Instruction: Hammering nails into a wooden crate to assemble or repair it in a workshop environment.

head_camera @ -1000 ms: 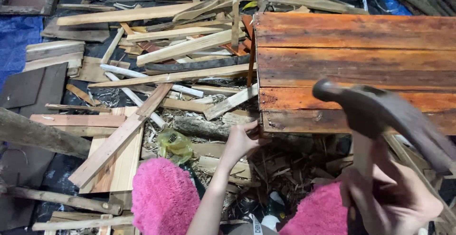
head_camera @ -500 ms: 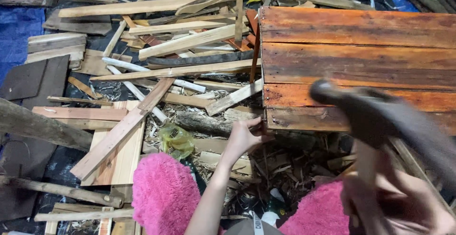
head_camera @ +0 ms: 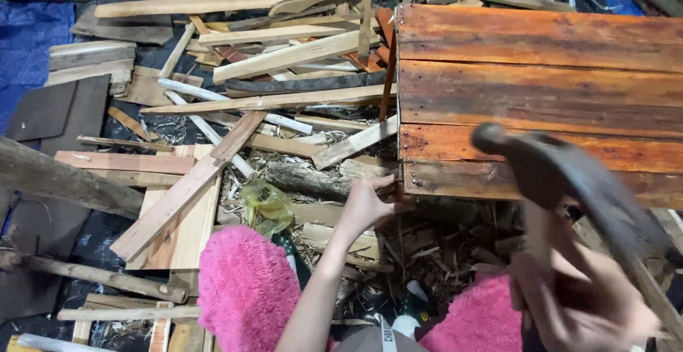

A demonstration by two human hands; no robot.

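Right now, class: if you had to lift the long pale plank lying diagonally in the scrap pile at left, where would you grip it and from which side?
Grip the plank near its lower left end, coming from the left. That end lies on top of flat boards with open edges, while its upper end tucks in among crossed sticks, so a hand would likely snag there.

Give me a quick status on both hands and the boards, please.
Left hand pinching at reddish plank panel corner. Right hand gripping raised hammer, blurred. Scrap wood piled alongside.
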